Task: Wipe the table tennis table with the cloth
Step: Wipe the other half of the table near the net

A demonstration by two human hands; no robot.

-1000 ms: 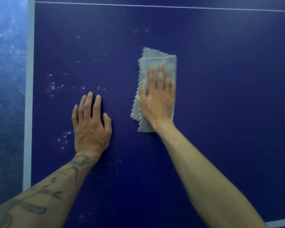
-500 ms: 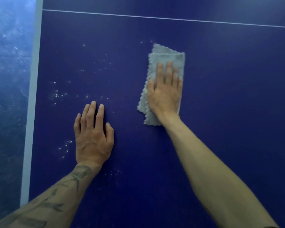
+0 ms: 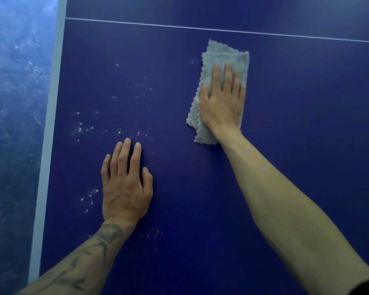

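Note:
The dark blue table tennis table fills the view. A folded light grey cloth with a zigzag edge lies flat on it, right of centre. My right hand presses flat on the cloth, fingers stretched toward the far side. My left hand rests palm down on the bare surface, nearer and to the left, holding nothing. White dust specks are scattered left of the cloth and around my left hand.
A white edge stripe runs down the table's left side, with blue mottled floor beyond it. A thin white line crosses the table just beyond the cloth.
My right hand has pushed the cloth farther away from me, toward the thin white line. My left hand has stayed planted on the table.

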